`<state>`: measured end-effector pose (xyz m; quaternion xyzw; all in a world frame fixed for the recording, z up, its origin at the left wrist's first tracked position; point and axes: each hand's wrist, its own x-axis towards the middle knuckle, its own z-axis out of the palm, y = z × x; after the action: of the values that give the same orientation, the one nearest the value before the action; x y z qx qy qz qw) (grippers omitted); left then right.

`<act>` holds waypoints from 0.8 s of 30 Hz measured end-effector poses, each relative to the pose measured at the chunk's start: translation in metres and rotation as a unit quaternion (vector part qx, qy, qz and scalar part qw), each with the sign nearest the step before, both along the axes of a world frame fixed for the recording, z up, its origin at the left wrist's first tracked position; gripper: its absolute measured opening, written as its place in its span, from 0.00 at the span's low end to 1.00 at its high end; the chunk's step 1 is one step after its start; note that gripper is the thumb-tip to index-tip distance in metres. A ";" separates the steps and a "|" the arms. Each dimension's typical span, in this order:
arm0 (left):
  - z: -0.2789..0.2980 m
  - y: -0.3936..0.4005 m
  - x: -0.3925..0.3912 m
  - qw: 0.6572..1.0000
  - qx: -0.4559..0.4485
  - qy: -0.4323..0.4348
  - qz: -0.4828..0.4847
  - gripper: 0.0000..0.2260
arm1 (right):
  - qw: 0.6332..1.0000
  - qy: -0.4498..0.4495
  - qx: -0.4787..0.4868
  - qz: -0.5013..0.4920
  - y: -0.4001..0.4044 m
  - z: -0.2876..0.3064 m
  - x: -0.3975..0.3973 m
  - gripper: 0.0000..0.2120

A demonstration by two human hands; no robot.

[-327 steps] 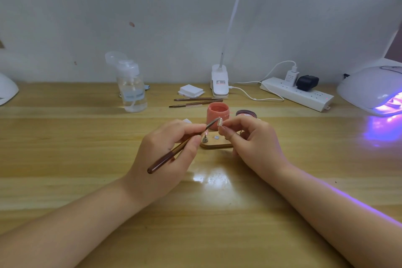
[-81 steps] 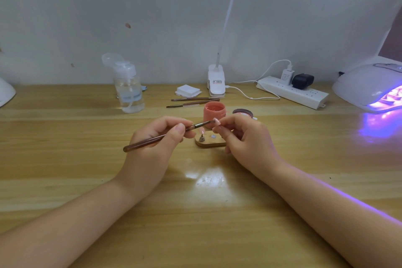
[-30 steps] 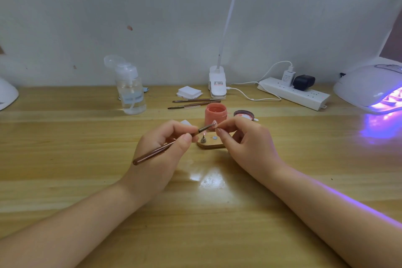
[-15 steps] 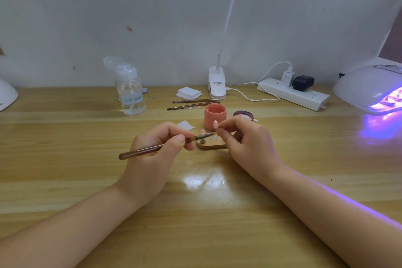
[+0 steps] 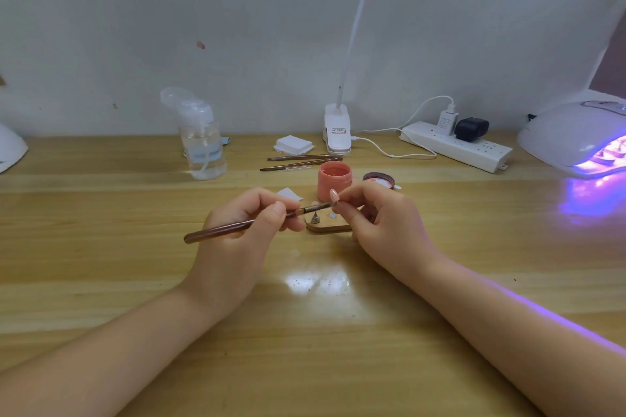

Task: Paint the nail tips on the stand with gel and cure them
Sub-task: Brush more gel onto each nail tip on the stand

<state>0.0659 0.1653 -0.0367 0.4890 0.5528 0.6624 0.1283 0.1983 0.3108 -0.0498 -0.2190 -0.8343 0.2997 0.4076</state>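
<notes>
My left hand (image 5: pixel 237 237) grips a thin brown gel brush (image 5: pixel 220 230), its bristle end reaching right to a pale pink nail tip (image 5: pixel 333 195). My right hand (image 5: pixel 379 223) pinches the small holder of that nail tip between thumb and fingers, just above the wooden stand (image 5: pixel 327 225). On the stand a small metal cone holder (image 5: pixel 315 217) stands at the left and a round grey spot lies in the middle. Behind the stand is an open pink gel jar (image 5: pixel 334 179), with its lid (image 5: pixel 378 178) lying to the right.
The curing lamp (image 5: pixel 576 135) glows purple at the far right. A power strip (image 5: pixel 455 145), a clip lamp base (image 5: pixel 337 130), a pad stack (image 5: pixel 293 145), two spare brushes (image 5: pixel 298 162) and a clear pump bottle (image 5: pixel 202 142) line the back.
The brush handle has swung between steeper and flatter angles while its bristles stroke the nail tip. My right hand keeps hold of the tip above the stand.
</notes>
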 end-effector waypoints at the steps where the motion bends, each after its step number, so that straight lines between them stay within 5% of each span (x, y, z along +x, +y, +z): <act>1: 0.000 0.001 0.000 1.000 -0.002 -0.001 0.007 0.09 | 1.000 -0.002 -0.005 0.004 0.000 0.000 0.000 0.01; 16: -0.001 -0.003 -0.002 0.999 0.006 0.041 -0.008 0.12 | 1.000 0.006 -0.022 0.001 -0.001 0.001 0.000 0.02; 24: -0.002 0.004 -0.006 0.998 0.040 -0.019 0.034 0.08 | 0.998 -0.016 -0.044 -0.041 0.000 0.004 -0.003 0.04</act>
<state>0.0598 0.1689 -0.0390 0.4623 0.5397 0.6969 0.0966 0.1949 0.3108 -0.0456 -0.2752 -0.8172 0.3157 0.3959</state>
